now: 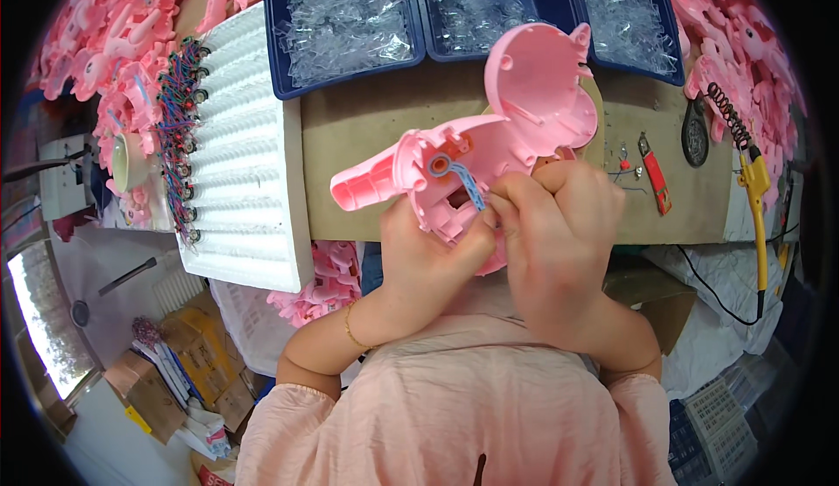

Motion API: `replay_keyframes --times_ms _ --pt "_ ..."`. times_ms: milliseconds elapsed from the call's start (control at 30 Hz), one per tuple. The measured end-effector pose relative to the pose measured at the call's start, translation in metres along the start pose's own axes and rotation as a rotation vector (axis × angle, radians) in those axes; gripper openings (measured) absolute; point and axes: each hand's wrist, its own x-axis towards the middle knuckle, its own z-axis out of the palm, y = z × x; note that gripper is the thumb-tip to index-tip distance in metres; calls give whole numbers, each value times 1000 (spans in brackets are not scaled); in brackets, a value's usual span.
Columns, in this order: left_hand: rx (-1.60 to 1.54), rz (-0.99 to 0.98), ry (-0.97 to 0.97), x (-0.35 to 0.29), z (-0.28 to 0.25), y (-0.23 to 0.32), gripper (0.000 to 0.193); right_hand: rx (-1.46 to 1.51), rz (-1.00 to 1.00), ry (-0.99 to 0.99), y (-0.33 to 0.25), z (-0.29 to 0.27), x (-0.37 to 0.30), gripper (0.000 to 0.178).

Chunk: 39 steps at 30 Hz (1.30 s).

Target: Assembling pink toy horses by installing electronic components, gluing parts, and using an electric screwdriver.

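Both hands clasp a glossy pink plastic shell [489, 136] above the cardboard mat [367, 163], left hand [428, 254] cupping its underside, right hand [559, 232] pinching a small blue strip [468, 184] whose lower end the fingers hide, before blue trays [350, 27] of clear parts.

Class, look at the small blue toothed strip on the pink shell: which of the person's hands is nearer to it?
Right. The right hand pinches the blue strip at its lower end with its fingers; the left hand grips the pink shell from below, just under the strip.
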Motion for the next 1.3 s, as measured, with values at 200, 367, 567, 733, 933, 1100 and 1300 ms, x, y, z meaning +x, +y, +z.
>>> replay_keyframes --times_ms 200,367,567,733,933,1100,1300 --pt "91 9 6 -1 -3 -1 24 19 -2 138 4 7 -2 23" --pt "259 121 10 -2 -7 -11 30 36 -41 65 10 -1 -1 22" --pt "397 203 24 -2 -5 -10 36 57 -29 -16 12 -9 1 21" --pt "412 299 14 -1 -2 -11 36 50 -7 -43 10 -12 0 20" --pt "432 218 -144 1 -5 1 36 -17 -6 -22 11 -14 -1 19" --pt "726 385 -448 29 -12 56 41 377 158 57 42 -73 17 16" --pt "1322 1073 -435 34 6 69 26 481 16 -863 42 -86 82 38"
